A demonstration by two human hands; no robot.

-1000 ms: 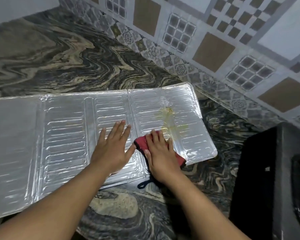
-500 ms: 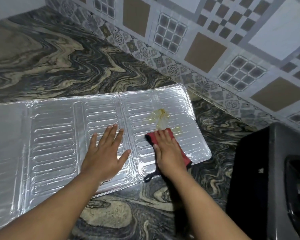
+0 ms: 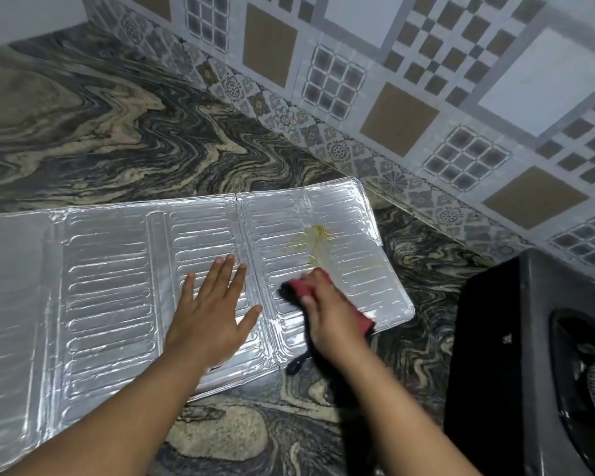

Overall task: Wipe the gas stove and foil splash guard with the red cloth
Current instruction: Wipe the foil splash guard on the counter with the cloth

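The foil splash guard (image 3: 117, 286) lies flat and unfolded on the marbled desk (image 3: 117, 132), its right panel carrying a yellowish greasy stain (image 3: 311, 240). The left hand (image 3: 213, 314) presses flat on the middle panel, fingers straight and spread, gripping nothing. The right hand (image 3: 327, 310) bears down on the red cloth (image 3: 363, 319), just near of the stain; motion blur hides whether its grip curls round the cloth or only presses it. The gas stove (image 3: 529, 355) stands apart at the right edge and looks not yet wiped.

The foil looks thin, and its far right corner seems already torn. Hard rubbing could crease or rip it further, and grease may simply smear along the ridges. If the bracing hand lifts, the sheet would likely slide.
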